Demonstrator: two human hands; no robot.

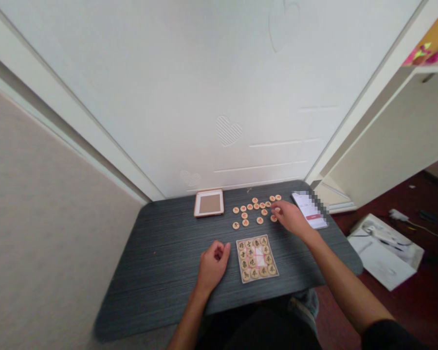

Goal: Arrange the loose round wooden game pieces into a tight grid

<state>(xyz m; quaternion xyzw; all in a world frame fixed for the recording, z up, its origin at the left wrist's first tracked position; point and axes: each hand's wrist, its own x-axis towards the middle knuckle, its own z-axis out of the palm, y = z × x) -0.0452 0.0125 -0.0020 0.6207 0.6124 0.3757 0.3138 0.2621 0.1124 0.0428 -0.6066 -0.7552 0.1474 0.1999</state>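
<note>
The right hand reaches beyond the square tray and to its right, fingers bent down among loose round discs. Whether this grip has closed on a disc cannot be told. The left hand rests just left of the tray, loosely curled, a gap between thumb and fingers, nothing visible inside.

The discs lie close together beyond the tray, so a light thumb-and-forefinger pinch on one rim, lifted straight up, would probably disturb its neighbours least. The tray holds dark-marked discs around a bare patch; keeping the left wrist off its edge seems wise.

The right fingers hide part of the discs beneath them, and many markings are too small to read. On the dark counter, right of the tray and farther back, a flat screen has its outer edge lost in pixel blocks.
</note>
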